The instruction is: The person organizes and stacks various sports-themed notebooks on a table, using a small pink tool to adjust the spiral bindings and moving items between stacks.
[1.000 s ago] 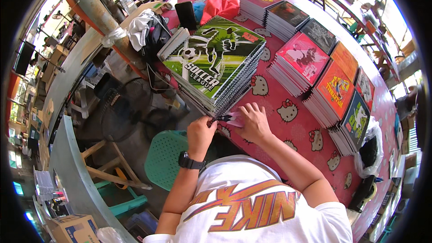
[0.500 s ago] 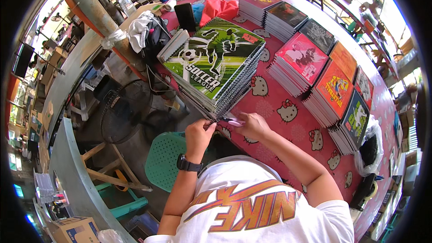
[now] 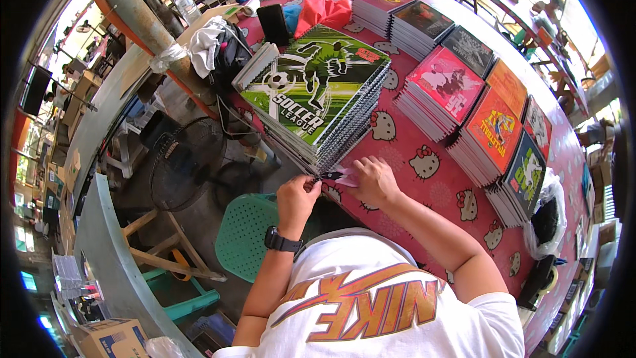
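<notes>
A tall stack of spiral notebooks (image 3: pixel 311 86) with green soccer covers stands on the pink patterned tablecloth in front of me, its wire coils along the right side. My left hand (image 3: pixel 297 202), wearing a dark watch, pinches with thumb and fingertips at the stack's near lower corner, where the coils end. What lies in that pinch is too small to make out. Just right of it, my right hand (image 3: pixel 374 182) holds a small tool with pale pink handles (image 3: pixel 347 176). Its dark end points at the same corner; its exact kind is partly hidden by my fingers.
Several shorter notebook stacks (image 3: pixel 445 79) line the table's right side. Behind the soccer stack are a phone (image 3: pixel 272 24) and a red cloth (image 3: pixel 323 13). A black fan (image 3: pixel 187 159) and green stool (image 3: pixel 248 235) stand left of the table edge. A tape dispenser (image 3: pixel 540 282) sits at right.
My right hand has shifted slightly, its fingers more spread over the pink-handled tool. My left hand stays at the stack's corner. The notebooks have not moved.
</notes>
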{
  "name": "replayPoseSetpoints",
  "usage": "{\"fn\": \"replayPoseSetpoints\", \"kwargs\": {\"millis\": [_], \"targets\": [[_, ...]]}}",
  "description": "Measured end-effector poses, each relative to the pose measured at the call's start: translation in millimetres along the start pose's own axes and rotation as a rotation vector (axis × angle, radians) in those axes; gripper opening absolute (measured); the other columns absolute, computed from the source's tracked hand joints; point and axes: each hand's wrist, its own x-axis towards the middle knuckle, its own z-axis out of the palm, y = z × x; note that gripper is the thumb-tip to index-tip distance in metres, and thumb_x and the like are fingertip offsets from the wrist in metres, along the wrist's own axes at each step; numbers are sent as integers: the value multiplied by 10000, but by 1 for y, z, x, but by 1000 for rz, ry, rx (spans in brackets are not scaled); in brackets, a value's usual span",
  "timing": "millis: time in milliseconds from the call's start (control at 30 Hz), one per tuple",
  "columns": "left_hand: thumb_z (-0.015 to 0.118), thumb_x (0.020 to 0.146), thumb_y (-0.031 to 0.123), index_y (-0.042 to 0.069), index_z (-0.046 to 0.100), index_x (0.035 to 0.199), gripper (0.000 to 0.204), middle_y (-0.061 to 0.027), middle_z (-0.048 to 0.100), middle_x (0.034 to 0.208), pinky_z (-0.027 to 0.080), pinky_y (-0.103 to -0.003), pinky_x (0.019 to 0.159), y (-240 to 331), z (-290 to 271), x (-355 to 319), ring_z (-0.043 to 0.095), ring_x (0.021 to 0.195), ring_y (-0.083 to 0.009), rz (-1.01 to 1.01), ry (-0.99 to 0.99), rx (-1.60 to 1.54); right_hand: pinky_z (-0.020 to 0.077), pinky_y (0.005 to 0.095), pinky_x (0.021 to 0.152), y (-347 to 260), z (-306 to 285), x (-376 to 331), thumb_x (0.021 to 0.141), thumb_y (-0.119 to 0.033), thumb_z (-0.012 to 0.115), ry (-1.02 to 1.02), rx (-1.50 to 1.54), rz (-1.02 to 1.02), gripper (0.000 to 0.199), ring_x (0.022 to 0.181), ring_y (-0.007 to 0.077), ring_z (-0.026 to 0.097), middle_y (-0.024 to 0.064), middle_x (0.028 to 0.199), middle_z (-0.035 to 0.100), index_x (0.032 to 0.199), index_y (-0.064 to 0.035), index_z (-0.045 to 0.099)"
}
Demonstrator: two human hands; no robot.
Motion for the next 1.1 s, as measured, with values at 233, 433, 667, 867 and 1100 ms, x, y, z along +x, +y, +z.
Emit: {"fn": "replayPoseSetpoints", "kwargs": {"millis": [233,433,667,867,1100], "targets": [[705,721,147,-18,639,736,179,-124,643,653,479,-286,536,-3,-3,-1,635,563,-199,-4,16,-62,446,438,789,-1,-6,6,612,-357,722,-318,325,265,454,874,289,566,102,832,586,932,-64,588],[689,742,110,-27,638,800,157,-111,638,651,480,-276,555,-5,-4,-2,626,573,-172,-250,-86,-293,351,539,847,5,5,-10,583,-319,734,86,-7,50,506,1009,286,479,92,919,556,994,-80,562],[693,718,110,-30,653,844,193,-159,636,720,483,-319,570,-12,6,-1,625,602,-246,-87,-79,-131,412,454,833,1,8,-2,579,-286,721,-32,16,41,474,952,275,535,95,899,576,974,-71,571],[683,719,107,-27,654,843,185,-168,634,734,486,-341,582,-10,2,0,626,619,-264,-35,-58,-113,446,403,772,-5,0,2,600,-308,713,-345,288,307,432,909,261,569,96,892,602,935,-62,598],[692,726,138,-23,655,839,200,-172,632,754,488,-349,591,-8,2,-2,623,644,-285,-87,-78,-151,389,452,807,-1,2,-8,583,-331,729,59,-64,19,524,981,274,488,100,944,542,1001,-68,553]]}}
